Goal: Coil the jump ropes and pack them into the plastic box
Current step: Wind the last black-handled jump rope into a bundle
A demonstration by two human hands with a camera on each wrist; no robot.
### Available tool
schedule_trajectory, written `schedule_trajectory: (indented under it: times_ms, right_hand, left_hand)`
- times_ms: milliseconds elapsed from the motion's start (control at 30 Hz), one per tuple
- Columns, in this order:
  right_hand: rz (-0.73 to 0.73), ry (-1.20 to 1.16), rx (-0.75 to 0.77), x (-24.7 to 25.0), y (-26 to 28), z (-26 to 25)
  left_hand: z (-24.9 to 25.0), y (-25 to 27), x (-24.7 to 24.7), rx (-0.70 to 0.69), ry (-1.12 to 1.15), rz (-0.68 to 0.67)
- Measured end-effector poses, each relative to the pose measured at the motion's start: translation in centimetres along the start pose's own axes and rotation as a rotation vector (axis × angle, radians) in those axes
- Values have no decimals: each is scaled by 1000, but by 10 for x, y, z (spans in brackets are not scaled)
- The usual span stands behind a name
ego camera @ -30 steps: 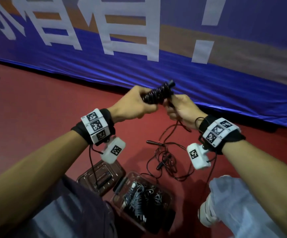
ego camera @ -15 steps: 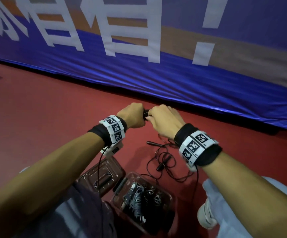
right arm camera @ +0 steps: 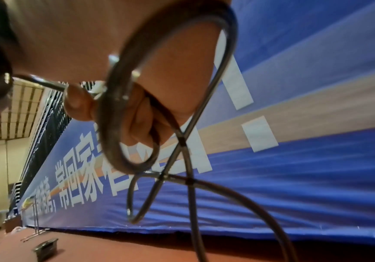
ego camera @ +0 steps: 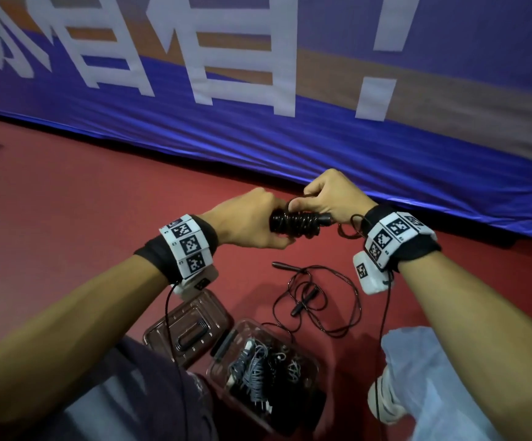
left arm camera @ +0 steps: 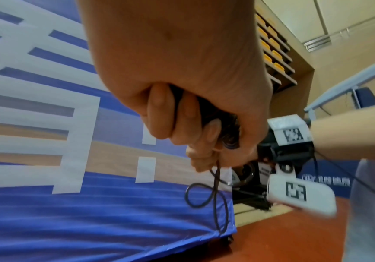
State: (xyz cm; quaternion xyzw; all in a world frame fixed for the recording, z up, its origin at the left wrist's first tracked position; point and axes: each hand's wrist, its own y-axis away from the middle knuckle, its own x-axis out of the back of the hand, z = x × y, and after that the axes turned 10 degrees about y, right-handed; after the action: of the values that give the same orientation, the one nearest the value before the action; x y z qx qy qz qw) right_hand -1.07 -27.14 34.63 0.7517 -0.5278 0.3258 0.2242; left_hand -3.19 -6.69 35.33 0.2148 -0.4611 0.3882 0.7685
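A black jump rope (ego camera: 299,221), its cord wound round its handles, is held level between both hands above the red floor. My left hand (ego camera: 252,219) grips the bundle's left end; its curled fingers (left arm camera: 182,120) wrap the handle in the left wrist view. My right hand (ego camera: 328,195) pinches the cord on top of the bundle. Loose cord loops (right arm camera: 182,141) hang by the right wrist. Another black jump rope (ego camera: 315,297) lies uncoiled on the floor. The clear plastic box (ego camera: 309,367) below holds several coiled ropes (ego camera: 255,374).
The box's lid (ego camera: 191,326) lies on the floor to the left of the box. A blue banner (ego camera: 290,138) runs along the far side. My knees and a white shoe (ego camera: 382,405) are at the bottom of the head view.
The hands dropped from chest height, came close together, then spread slightly; the wound bundle now lies level between them, with the right hand on top of it.
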Motion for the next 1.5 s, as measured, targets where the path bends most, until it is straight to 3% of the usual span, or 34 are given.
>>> schedule_trajectory:
  times_ms: [133,233,333,433,567,700,833,1033,1233,1400,1500]
  right_hand:
    - [60,-160,-10,-13,-9,4]
    - [107,-152,-8,-27,-6,3]
    - [178,-188,-178,-54,-14,-2]
    - [193,69,-201,-88,-24,-10]
    - [126,158,-175,-116,-18,-25]
    - [-26,428,-40,-108,4,-42]
    - [-161,577,-18,-98,26,-49]
    - [0,962,310,-62,20,-43]
    - [149,862,662,-31,11,-27]
    - [453,717,705,-16,8,-19]
    - [587,535,550,-2,9,-18]
  left_hand:
    - [18,2,16,-31,346,33]
    - [37,-4,19,-66,538,183]
    - [37,-16,21,59,545,399]
    - [18,-29,21,218,406,461]
    - [-2,-35,14,335,96,305]
    - [-6,-34,16,455,-45,171]
    - [-9,-25,12,589,-159,-59]
    - [-14,-23,21,622,-86,-150]
    - [-16,-19,11,602,172,-463]
    - [-12,-14,8,550,638,-574]
    - [2,-14,7,567,835,-549]
